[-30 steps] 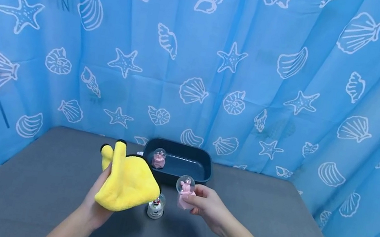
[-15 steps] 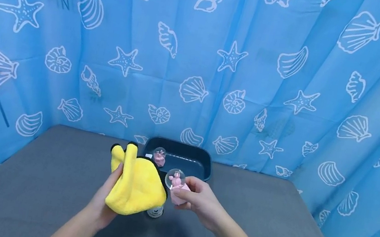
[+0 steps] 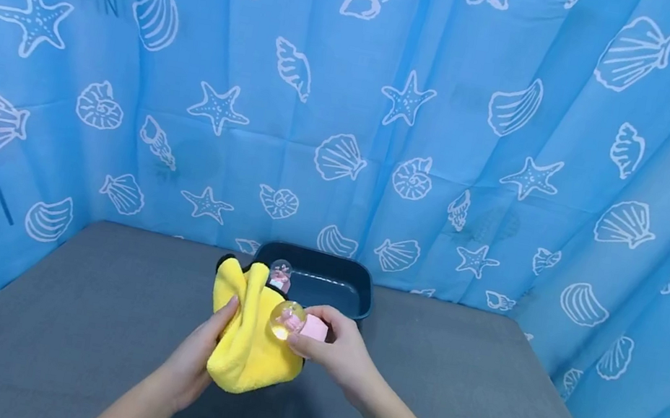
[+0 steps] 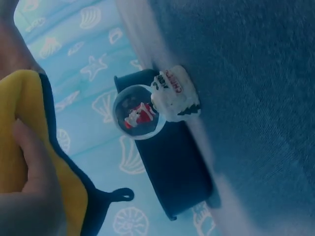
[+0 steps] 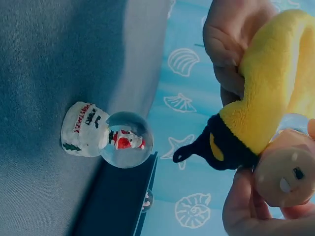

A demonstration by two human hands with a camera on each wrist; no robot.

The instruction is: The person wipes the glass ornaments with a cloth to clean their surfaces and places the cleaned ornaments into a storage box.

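My left hand [image 3: 196,359] holds a folded yellow cloth [image 3: 250,349] with black edging and a small black hanging loop. In my right hand [image 3: 345,353] is a snow globe with a pink base [image 3: 314,328], tipped sideways so its clear ball lies against the cloth. The right wrist view shows the underside of that base [image 5: 285,177]. On the table below stands a second snow globe with a white base [image 4: 176,93] and a red-and-white Santa figure; the cloth hides it in the head view.
A dark blue rectangular tray [image 3: 366,294] stands at the back of the grey table [image 3: 458,389]. Another pink snow globe [image 3: 281,273] sits in its left end, partly behind the cloth. A blue shell-print curtain [image 3: 353,95] hangs behind the table.
The cloth in my left hand has moved right, covering the white-based globe in the head view. My right hand has moved left and tipped the pink globe over onto the cloth.
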